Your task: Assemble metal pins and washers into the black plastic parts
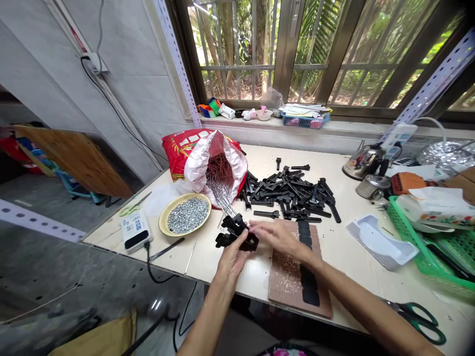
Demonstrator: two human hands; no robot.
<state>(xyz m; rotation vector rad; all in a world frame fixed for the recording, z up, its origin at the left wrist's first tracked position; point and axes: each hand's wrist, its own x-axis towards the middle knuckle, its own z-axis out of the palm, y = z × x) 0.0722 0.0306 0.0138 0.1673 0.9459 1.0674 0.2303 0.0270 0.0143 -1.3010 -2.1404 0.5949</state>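
My left hand [233,256] is closed around a bundle of black plastic pieces [234,231] held just above the table. My right hand [275,236] is beside it, fingers pinched at the right end of the same bundle. Behind the hands lies a big heap of loose black plastic parts [291,192]. A red and white sack [213,163] lies open with thin metal pins spilling out toward my hands. A yellow dish [163,222] holds several small shiny metal bits. Under my right wrist lies a brown board [293,277] with black pieces in a row.
A white device [135,231] with a cable sits near the table's left edge. A white tray [380,243] and green basket [430,257] stand at the right, with a kettle [363,160] behind. Green-handled scissors [419,319] lie at the front right edge.
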